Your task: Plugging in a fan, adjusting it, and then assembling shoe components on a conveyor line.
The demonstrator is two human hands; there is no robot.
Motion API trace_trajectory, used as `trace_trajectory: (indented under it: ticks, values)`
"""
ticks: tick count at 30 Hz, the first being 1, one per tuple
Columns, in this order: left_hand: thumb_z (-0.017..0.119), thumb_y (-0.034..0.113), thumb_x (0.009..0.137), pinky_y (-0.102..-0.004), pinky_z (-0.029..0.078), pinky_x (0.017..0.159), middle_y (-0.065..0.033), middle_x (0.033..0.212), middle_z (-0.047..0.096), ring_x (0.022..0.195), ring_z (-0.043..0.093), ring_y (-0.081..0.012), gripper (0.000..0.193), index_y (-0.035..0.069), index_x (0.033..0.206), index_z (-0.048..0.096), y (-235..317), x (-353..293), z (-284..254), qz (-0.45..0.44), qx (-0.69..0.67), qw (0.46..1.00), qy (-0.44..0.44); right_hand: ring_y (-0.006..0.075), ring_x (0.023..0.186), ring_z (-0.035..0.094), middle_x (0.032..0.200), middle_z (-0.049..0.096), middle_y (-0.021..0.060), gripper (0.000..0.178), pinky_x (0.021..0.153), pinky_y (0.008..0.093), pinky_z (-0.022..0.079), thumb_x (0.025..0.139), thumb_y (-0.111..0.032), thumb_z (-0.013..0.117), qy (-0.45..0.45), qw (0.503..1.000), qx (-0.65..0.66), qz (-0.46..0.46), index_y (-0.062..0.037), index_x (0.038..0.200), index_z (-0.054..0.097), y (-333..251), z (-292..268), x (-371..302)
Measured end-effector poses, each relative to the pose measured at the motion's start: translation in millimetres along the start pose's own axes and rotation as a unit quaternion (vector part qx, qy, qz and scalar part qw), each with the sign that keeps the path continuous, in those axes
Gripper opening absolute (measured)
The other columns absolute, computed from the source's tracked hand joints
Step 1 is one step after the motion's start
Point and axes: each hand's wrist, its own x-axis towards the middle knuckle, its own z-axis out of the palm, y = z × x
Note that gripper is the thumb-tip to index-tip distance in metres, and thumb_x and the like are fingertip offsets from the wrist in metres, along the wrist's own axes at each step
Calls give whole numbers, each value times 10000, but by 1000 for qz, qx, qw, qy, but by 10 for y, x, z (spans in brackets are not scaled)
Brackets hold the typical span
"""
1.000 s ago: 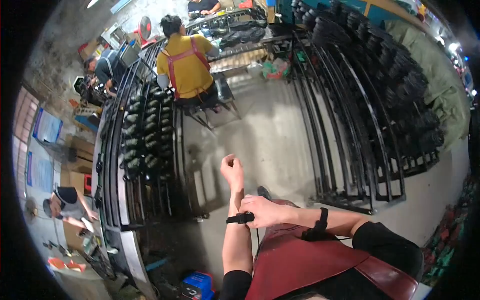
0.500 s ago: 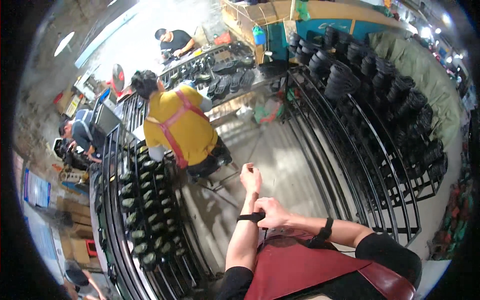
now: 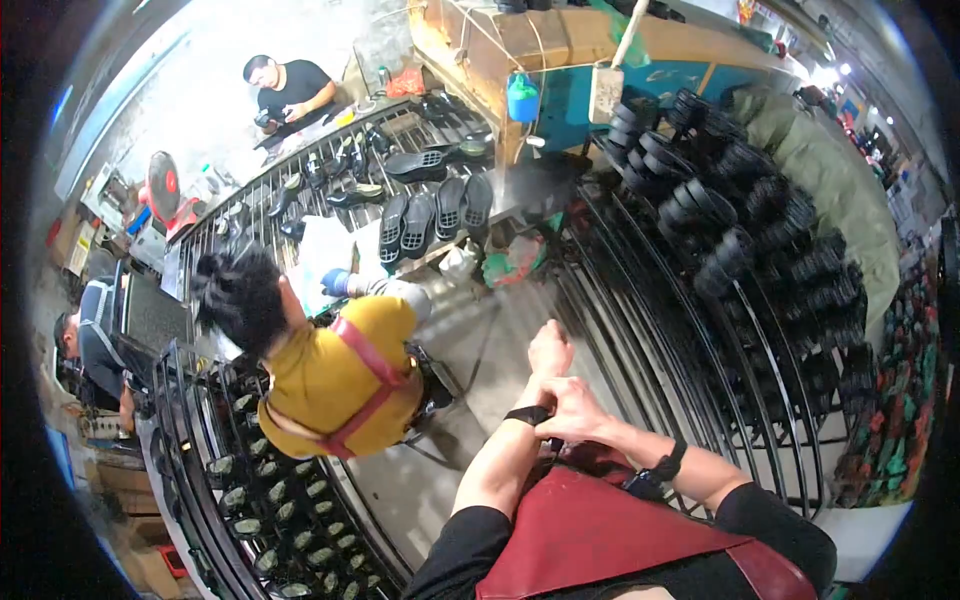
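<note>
My left hand (image 3: 551,350) is held out in front of me, fingers curled in, with nothing to be seen in them. Around its wrist runs a black wristband (image 3: 527,415). My right hand (image 3: 575,410) reaches across and closes over that wrist at the band, its fingertips partly hidden. A second black band (image 3: 668,463) with a small dark piece sits on my right forearm. Below both arms spreads my dark red apron (image 3: 590,530).
A co-worker in a yellow shirt (image 3: 345,385) sits close ahead on the left, at a slatted bench with black shoe soles (image 3: 437,218). Racks of shoe parts (image 3: 285,510) stand left; a rail rack (image 3: 690,350) with stacked black soles (image 3: 700,210) stands right. Another person (image 3: 297,92) works beyond.
The whole view has shifted, and the bench and the yellow-shirted co-worker appear nearer. My hands sit farther right in the picture, with the right still on the left wrist.
</note>
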Motion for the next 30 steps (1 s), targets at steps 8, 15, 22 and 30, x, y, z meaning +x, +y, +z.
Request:
trace_trajectory:
  ticks: [8, 15, 22, 30]
  values:
    - [631, 162, 809, -413, 567, 788, -214, 918, 724, 849, 708, -390, 278, 17, 1034, 708, -621, 1741, 157, -211, -98, 970, 64, 311, 734, 680, 770, 666, 180, 372, 657, 409, 523, 558, -223, 797, -169, 983, 26, -69, 3, 805, 634, 351, -558, 1542]
    - [649, 36, 820, -272, 486, 482, -109, 731, 682, 513, 595, -123, 217, -64, 1009, 681, -957, 2644, -230, -273, -315, 905, 88, 354, 699, 661, 719, 629, 216, 319, 638, 449, 528, 575, -183, 730, -300, 937, 18, -178, 48, 749, 597, 330, -832, 2954]
    - [707, 69, 808, -266, 516, 657, -79, 815, 700, 690, 626, -124, 162, -30, 936, 691, -1739, 3269, -382, -234, -300, 915, 133, 127, 755, 668, 833, 725, 86, 277, 693, 305, 553, 764, -219, 784, -157, 965, 204, -48, -19, 944, 717, 917, -940, 4586]
    - [649, 179, 777, -445, 500, 937, -200, 1098, 647, 1075, 619, -362, 355, 30, 1100, 638, -1878, 4138, -917, -207, -94, 974, 9, 170, 589, 618, 827, 662, 50, 619, 459, 306, 503, 743, -194, 816, -2, 918, 92, 385, 36, 1231, 510, 2492, -276, 5823]
